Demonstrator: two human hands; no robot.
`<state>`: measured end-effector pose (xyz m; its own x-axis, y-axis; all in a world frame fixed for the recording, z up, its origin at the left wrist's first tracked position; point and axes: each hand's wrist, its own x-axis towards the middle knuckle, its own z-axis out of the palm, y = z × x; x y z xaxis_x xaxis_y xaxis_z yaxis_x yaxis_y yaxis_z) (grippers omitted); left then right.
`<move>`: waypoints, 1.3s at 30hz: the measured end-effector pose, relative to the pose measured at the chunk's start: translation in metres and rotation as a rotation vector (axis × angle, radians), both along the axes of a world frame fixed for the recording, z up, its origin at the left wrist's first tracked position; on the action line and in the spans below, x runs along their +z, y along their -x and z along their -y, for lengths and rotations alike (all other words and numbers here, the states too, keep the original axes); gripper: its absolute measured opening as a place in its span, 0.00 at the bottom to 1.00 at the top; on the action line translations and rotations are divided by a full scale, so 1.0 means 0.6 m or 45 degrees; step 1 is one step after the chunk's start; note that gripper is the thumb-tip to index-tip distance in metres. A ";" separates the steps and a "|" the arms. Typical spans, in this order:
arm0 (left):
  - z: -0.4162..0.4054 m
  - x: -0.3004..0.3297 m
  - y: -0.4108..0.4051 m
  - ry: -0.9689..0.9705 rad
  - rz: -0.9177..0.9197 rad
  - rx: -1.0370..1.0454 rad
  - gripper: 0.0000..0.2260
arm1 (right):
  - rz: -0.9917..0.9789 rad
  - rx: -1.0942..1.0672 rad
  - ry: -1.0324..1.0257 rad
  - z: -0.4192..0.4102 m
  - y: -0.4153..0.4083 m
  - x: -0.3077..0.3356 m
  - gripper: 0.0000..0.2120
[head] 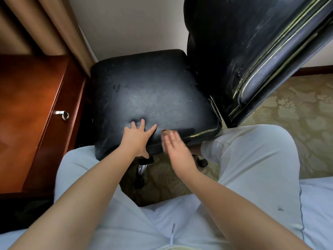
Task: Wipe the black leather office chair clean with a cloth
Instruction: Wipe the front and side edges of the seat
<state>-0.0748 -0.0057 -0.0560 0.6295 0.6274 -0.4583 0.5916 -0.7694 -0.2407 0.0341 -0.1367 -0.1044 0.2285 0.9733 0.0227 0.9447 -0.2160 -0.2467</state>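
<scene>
A seated person's left hand point(137, 138) presses spread fingers on the dusty black leather chair seat point(153, 98) while the blurred right hand point(177, 150), fingers straight just beside them, apparently wipes the front edge; any cloth is hidden, and the grey centre beyond the fingertips looks next.

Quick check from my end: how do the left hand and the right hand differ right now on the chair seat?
The left hand lies sharp in view, fingers spread flat, pressing the top of the seat; the right hand is motion-blurred, fingers together, at the seat's front edge. The left hand covers bare leather; the right hand has a scrap of something brownish, perhaps the cloth, showing at its fingertips. Both have straight fingers.
</scene>
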 end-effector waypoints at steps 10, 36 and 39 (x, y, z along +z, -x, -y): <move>-0.008 -0.005 0.027 0.053 0.027 -0.017 0.53 | 0.142 -0.016 0.055 0.011 -0.016 -0.005 0.37; -0.001 -0.013 0.033 0.162 0.110 0.105 0.51 | 0.144 0.002 0.079 0.008 0.003 -0.003 0.33; 0.003 -0.013 0.032 0.151 0.101 0.110 0.51 | 0.249 0.259 0.144 0.008 -0.010 0.013 0.32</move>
